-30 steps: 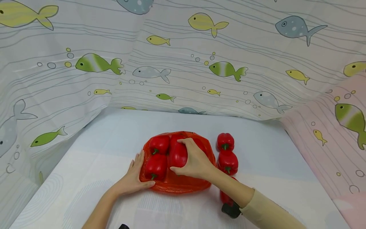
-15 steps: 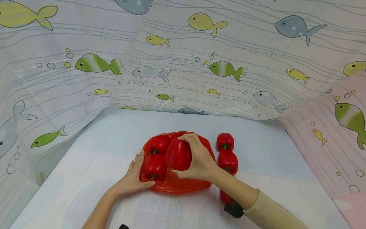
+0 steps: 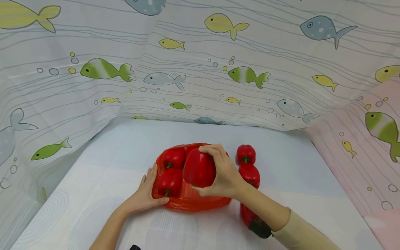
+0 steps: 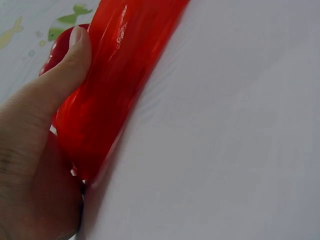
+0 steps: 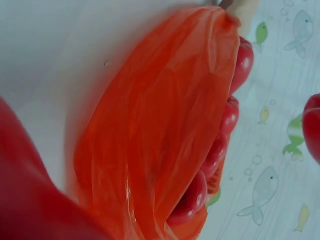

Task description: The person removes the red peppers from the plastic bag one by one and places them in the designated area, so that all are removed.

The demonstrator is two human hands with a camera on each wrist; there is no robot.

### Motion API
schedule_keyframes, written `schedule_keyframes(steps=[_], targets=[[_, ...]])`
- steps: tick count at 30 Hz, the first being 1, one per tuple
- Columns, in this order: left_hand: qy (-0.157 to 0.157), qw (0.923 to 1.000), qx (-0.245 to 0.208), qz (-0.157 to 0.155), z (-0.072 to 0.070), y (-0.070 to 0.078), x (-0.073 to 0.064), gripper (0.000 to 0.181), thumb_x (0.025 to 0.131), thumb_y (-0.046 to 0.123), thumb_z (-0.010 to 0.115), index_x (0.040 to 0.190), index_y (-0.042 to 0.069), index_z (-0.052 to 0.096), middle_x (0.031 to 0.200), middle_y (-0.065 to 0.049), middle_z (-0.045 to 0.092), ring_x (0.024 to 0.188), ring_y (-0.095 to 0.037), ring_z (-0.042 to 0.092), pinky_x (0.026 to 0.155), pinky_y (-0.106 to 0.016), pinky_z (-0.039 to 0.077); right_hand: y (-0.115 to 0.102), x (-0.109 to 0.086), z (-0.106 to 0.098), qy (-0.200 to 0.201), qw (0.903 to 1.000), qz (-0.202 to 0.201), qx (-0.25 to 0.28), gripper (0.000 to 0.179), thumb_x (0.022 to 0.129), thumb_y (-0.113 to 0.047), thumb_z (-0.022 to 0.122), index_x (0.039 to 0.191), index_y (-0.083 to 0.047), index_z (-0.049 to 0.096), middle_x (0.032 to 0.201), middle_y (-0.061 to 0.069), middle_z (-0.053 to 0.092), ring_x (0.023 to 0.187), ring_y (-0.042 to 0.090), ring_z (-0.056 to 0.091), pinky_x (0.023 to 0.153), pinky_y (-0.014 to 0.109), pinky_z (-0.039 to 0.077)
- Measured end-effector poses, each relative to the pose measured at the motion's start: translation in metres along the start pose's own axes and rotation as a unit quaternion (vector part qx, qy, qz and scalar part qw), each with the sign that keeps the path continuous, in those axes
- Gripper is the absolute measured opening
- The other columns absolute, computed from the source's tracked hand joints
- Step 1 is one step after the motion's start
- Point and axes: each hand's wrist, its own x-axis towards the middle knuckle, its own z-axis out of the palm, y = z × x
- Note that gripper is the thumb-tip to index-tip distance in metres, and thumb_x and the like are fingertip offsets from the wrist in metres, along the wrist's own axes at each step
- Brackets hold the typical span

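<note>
My right hand (image 3: 223,177) grips a large red bell pepper (image 3: 200,168) from its right side, fingers at the top and thumb below. It hangs over the middle of a wide container lined with orange-red plastic film (image 3: 193,205). Inside, one red bell pepper (image 3: 174,157) lies at the back left and another (image 3: 170,181) at the front left. Part of one more shows behind the held one. My left hand (image 3: 145,194) rests against the container's left side, fingers straight and thumb at the front rim. The left wrist view shows the thumb (image 4: 75,55) along the glossy film.
Right of the container stands a row of red bell peppers: one at the back (image 3: 246,153), one in the middle (image 3: 250,173), and one in front (image 3: 247,215) partly hidden by my right forearm. A fish-patterned curtain (image 3: 200,62) surrounds the white table (image 3: 297,173).
My right hand has lifted the bell pepper out of the container, upward and slightly right. The left hand has stayed at the rim.
</note>
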Motion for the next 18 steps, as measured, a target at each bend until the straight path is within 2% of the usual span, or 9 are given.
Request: schedule_keyframes(steps=[5, 18], targets=[[0.001, 1.0, -0.002, 0.004, 0.001, 0.001, 0.0, 0.12, 0.076, 0.038, 0.079, 0.152, -0.002, -0.006, 0.158, -0.025, -0.008, 0.142, -0.046, -0.013, 0.11, -0.06, -0.01, 0.004, -0.002, -0.007, 0.007, 0.9999, -0.003, 0.009, 0.096, 0.056, -0.024, 0.091, 0.134, -0.006, 0.037, 0.132, 0.009, 0.044, 0.122, 0.023, 0.045, 0.085, 0.036, 0.054], [-0.001, 1.0, -0.001, 0.0, 0.001, 0.0, 0.001, 0.12, 0.077, 0.039, 0.078, 0.152, -0.001, -0.007, 0.158, -0.022, -0.009, 0.142, -0.044, -0.014, 0.111, -0.057, -0.011, 0.018, -0.017, -0.036, 0.029, 0.9992, 0.014, -0.023, 0.094, 0.054, -0.022, 0.09, 0.132, -0.002, 0.041, 0.129, 0.01, 0.045, 0.12, 0.023, 0.046, 0.083, 0.041, 0.055]])
